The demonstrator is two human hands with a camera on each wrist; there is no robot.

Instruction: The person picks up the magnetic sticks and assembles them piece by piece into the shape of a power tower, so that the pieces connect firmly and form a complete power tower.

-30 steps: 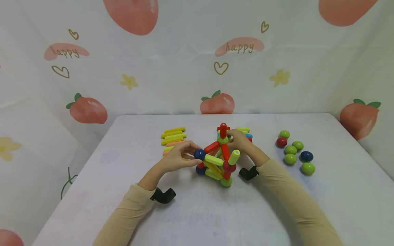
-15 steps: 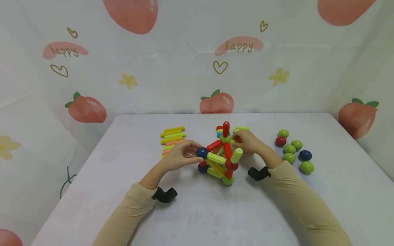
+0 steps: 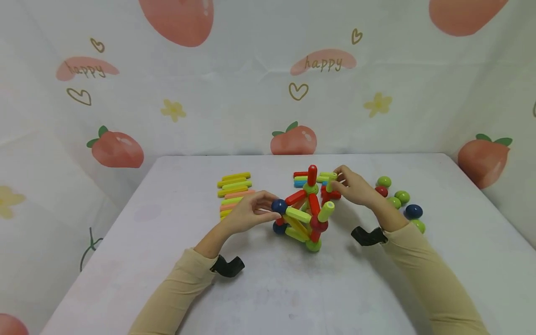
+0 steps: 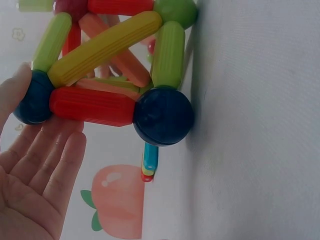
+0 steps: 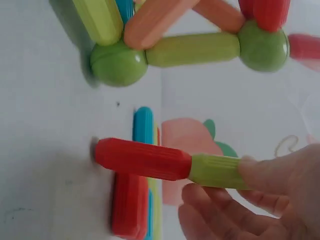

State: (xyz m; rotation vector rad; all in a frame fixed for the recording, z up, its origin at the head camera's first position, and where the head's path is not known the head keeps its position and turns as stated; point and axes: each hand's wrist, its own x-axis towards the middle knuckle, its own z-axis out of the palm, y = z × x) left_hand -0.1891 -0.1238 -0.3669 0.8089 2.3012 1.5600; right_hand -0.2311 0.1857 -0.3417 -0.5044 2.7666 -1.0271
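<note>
A frame of coloured magnetic sticks and balls (image 3: 298, 215) stands on the table between my hands, with a red stick (image 3: 312, 175) and a yellow-green stick (image 3: 326, 211) pointing up from it. My left hand (image 3: 249, 213) holds the frame's upper blue ball (image 4: 34, 98) by thumb and fingers. To the right of the frame, my right hand (image 3: 355, 187) pinches a yellow-green magnetic stick (image 5: 215, 171). Joined end to end below that stick is a red stick (image 5: 142, 159), its lower end right at the tabletop.
Yellow, green and orange sticks (image 3: 234, 191) lie in a row at the back left. Behind the frame are several more sticks (image 3: 300, 178), and red ones (image 5: 131, 205) lie beside the held pair. Several loose balls (image 3: 413, 211) sit at the right, partly behind my right forearm.
My right hand has moved right, away from the back of the frame, and now holds up the yellow-green stick with a red one under it. My left hand and the frame have shifted slightly right.
</note>
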